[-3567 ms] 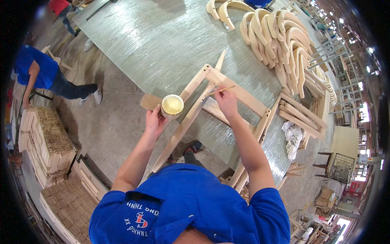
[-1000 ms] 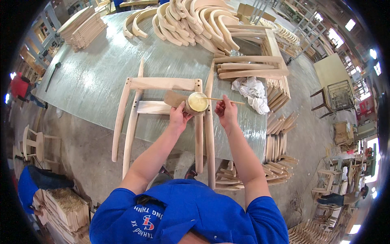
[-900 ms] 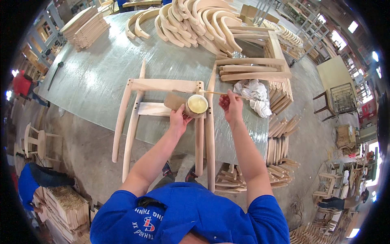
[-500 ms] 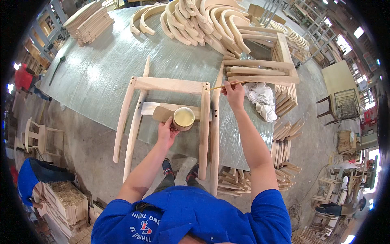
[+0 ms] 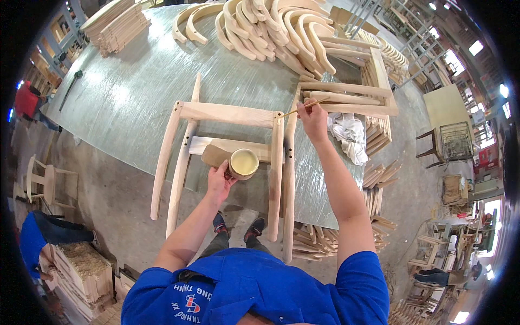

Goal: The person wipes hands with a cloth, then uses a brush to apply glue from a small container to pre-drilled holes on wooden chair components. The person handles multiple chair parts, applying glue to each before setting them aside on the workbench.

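Here, the left hand (image 5: 219,183) has its fingers curled part-way around a round cup (image 5: 244,162), closed only as far as the cup's side allows, and pale yellow stuff shows inside the rim. A flat brown piece (image 5: 214,156) juts out on the cup's left, just beyond the fingertips. The cup is in front of the person, over the lower rail (image 5: 208,145) of a pale wooden frame (image 5: 227,114). The right hand (image 5: 312,120) pinches a thin stick (image 5: 291,112) between thumb and fingers, with no real gap left between them; the stick points leftward to the frame's upper right corner, near a dark hole, though whether its tip touches the wood is hard to make out from this height. The frame rests on a worktop (image 5: 127,105) with a shiny covering, its legs reaching past the near edge toward the person. Right of the right hand lies a crumpled white cloth (image 5: 348,135), beside a stack of straight wooden parts (image 5: 349,96). Curved wooden pieces (image 5: 271,32) are heaped at the far side, and layered boards (image 5: 118,27) stand at the far left. On the floor to the left is a wooden chair (image 5: 46,181), with a co-worker in blue (image 5: 32,244) bending nearby.
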Action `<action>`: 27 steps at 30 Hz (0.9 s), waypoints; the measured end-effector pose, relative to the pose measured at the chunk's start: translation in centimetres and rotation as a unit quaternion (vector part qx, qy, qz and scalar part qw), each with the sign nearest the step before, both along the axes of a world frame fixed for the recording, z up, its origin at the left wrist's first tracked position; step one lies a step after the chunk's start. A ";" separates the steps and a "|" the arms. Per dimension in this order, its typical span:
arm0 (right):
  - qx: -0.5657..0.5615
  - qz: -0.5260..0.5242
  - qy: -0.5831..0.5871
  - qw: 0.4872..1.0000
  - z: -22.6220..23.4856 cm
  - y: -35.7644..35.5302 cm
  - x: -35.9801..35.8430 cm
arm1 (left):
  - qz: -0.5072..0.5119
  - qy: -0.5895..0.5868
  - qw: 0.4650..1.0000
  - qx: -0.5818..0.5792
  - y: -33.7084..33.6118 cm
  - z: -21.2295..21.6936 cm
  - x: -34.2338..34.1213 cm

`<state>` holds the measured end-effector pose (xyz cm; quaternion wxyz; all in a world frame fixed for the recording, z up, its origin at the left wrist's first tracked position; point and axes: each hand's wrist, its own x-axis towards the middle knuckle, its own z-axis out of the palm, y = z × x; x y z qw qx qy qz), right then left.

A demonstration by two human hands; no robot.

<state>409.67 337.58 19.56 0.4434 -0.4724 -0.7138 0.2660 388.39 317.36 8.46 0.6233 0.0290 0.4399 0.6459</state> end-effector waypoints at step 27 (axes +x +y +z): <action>0.046 0.062 -0.147 0.986 0.9 1.3 -3.5 | -0.009 -0.002 1.000 0.013 -0.8 0.7 -1.8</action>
